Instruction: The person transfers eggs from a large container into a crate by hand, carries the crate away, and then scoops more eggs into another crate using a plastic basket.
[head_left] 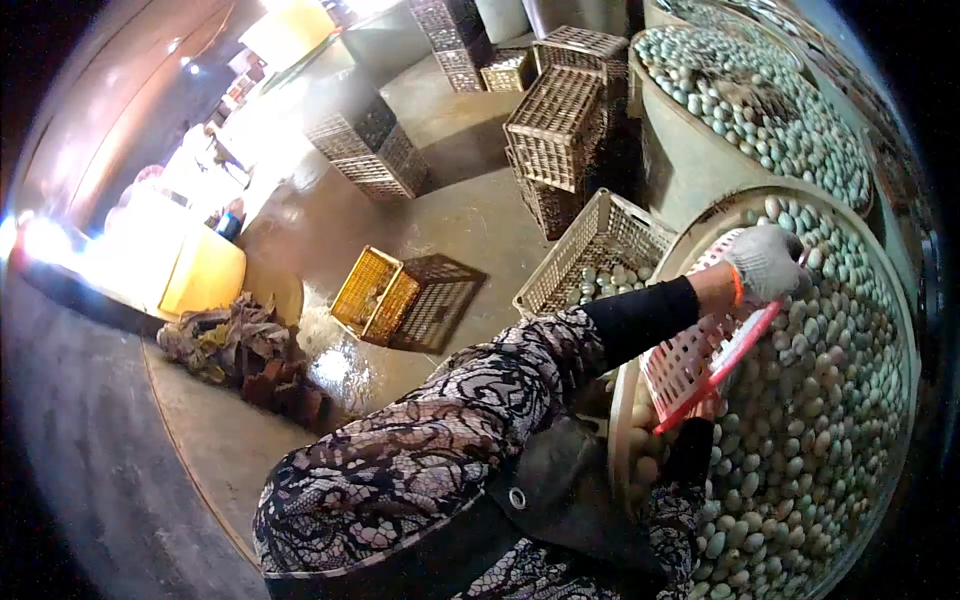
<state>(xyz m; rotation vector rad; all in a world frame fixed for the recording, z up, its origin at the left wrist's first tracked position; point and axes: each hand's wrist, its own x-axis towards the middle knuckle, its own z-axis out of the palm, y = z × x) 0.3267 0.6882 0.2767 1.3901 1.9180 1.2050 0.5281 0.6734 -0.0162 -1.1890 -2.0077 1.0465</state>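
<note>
A pink slotted plastic basket [672, 372] with a red rim is tilted over the edge of a large round vat [905, 400]. The vat is filled with pale green and whitish eggs [800, 430]. My left hand [768, 262], in a grey-white knit glove with an orange band at the wrist, is closed on the far end of the basket. Lower down, my right hand [708, 406] grips the near side by the red rim, mostly hidden by the basket and a black cuff. What the basket holds cannot be made out.
An open crate [560, 270] with some eggs stands beside the vat, near stacked crates [555, 110]. Another egg-filled vat [690, 150] is behind. A yellow basket [375, 297] sits on the wet floor, with dark leafy debris [240, 350] to the left.
</note>
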